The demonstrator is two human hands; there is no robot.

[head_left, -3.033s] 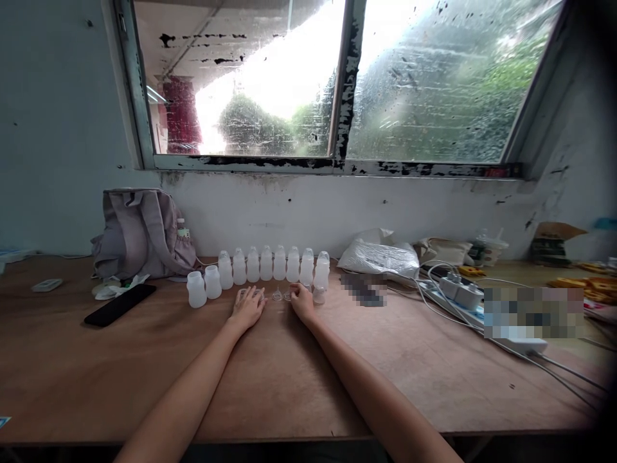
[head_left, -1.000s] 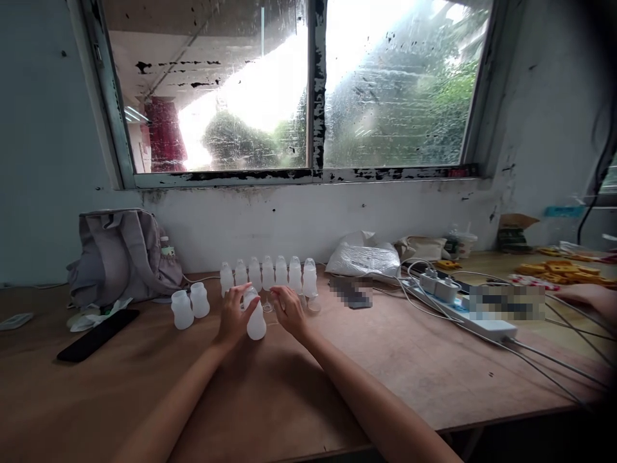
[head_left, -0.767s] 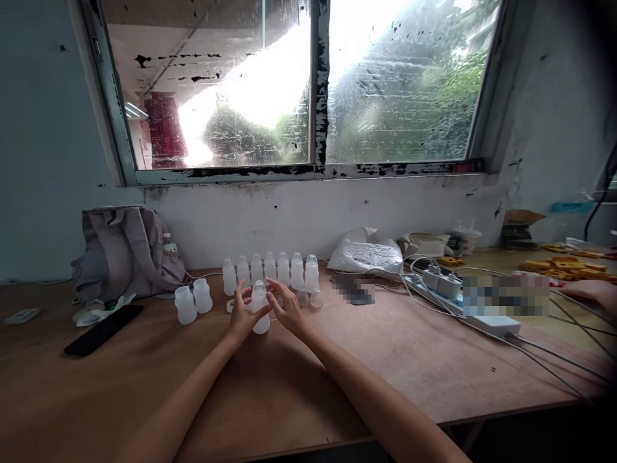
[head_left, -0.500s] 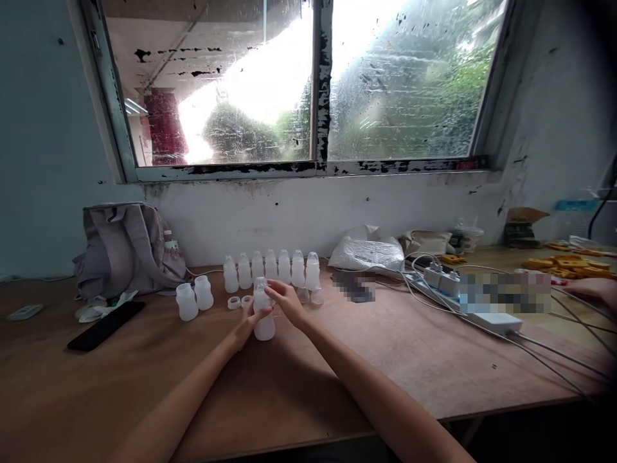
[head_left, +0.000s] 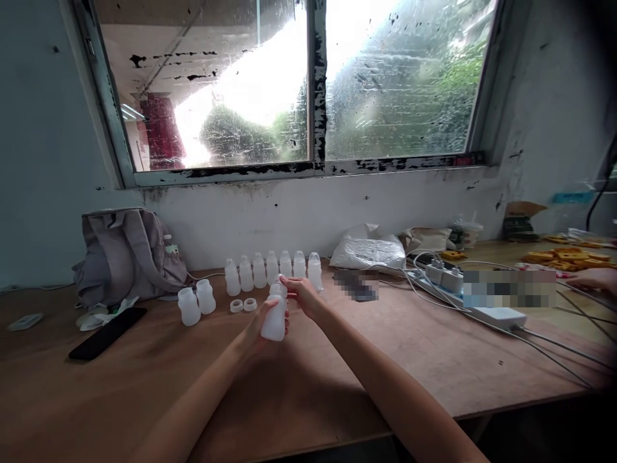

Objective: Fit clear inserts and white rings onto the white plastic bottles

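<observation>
The table [head_left: 409, 379] fills the lower frame; the bag [head_left: 125, 257] sits at left. Just below centre, the left hand [head_left: 261, 321] is wrapped around a tilted bottle [head_left: 274, 323]. The right hand [head_left: 305, 297] has fingertips at its top; whether they pinch it, I cannot tell. Two rings [head_left: 250, 308] lie left of the bottle.

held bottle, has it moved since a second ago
Yes: the held bottle, gripped by the left hand, has shifted to the right, farther from the grey backpack.
</observation>
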